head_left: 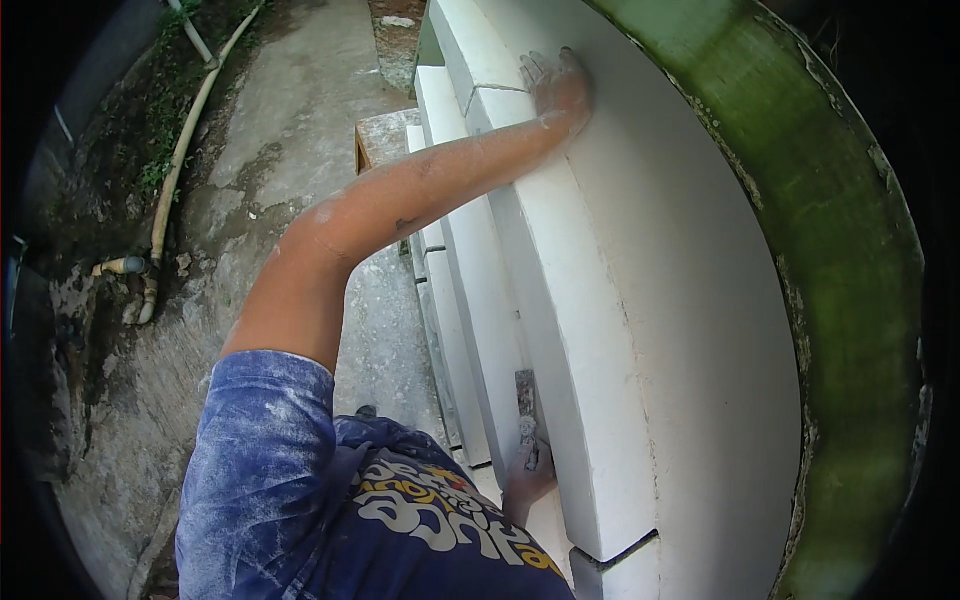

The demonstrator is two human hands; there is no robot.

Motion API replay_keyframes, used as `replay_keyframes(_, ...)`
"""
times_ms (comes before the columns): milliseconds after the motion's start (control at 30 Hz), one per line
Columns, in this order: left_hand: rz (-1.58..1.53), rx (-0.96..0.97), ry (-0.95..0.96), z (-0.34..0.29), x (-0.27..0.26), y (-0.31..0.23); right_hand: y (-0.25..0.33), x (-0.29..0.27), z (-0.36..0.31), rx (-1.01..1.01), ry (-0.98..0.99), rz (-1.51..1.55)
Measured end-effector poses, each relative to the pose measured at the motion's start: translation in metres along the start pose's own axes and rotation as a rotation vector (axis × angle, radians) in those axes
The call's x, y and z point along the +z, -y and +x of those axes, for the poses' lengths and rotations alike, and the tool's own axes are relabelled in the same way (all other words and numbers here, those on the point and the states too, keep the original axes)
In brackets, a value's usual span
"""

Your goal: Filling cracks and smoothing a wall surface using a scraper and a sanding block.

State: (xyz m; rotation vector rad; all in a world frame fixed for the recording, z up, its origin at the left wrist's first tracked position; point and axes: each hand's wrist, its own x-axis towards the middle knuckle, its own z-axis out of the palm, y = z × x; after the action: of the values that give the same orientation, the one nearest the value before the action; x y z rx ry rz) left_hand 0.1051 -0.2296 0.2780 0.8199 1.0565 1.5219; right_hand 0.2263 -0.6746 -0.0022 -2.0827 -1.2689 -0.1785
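Note:
My left arm stretches up and forward, and my left hand (562,88), dusted white, lies with its fingers spread on a smooth white surface (690,260). Beneath that surface run stepped white blocks (570,330) with dark gaps at some of their joints. Lower down, close to my body, my right hand (526,480) is closed around a flat, narrow scraper (526,395). Grey-white crust coats the scraper, and its blade is beside the side face of a lower step. Part of the right hand and its forearm are hidden by the blocks and my shirt.
A curved green band (850,250) with a flaking edge borders the white surface on the right. To the left lies a stained concrete path (290,110), with a pipe (178,160) along its mossy side. A dusty ledge (390,130) juts out beyond my forearm.

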Motion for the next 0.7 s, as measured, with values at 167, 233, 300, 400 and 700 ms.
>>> replay_keyframes(167, 0.170, 0.323, -0.006, -0.076, 0.011, 0.021, 0.002, -0.001, -0.004, 0.099, 0.041, 0.040)
replay_keyframes(233, 0.253, 0.342, -0.008, -0.053, 0.018, 0.017, -0.006, -0.002, -0.001, -0.058, -0.034, 0.007)
replay_keyframes(300, 0.364, 0.369, -0.036, -0.005, 0.008, 0.013, -0.003, 0.003, 0.002, -0.059, -0.007, 0.029)
replay_keyframes(400, -0.041, 0.084, 0.076, 0.019, 0.006, 0.013, -0.014, 0.008, -0.010, -0.019, 0.008, 0.012)
replay_keyframes(700, 0.209, 0.515, -0.188, -0.042, 0.023, 0.013, -0.014, 0.008, -0.005, -0.050, -0.020, 0.019)
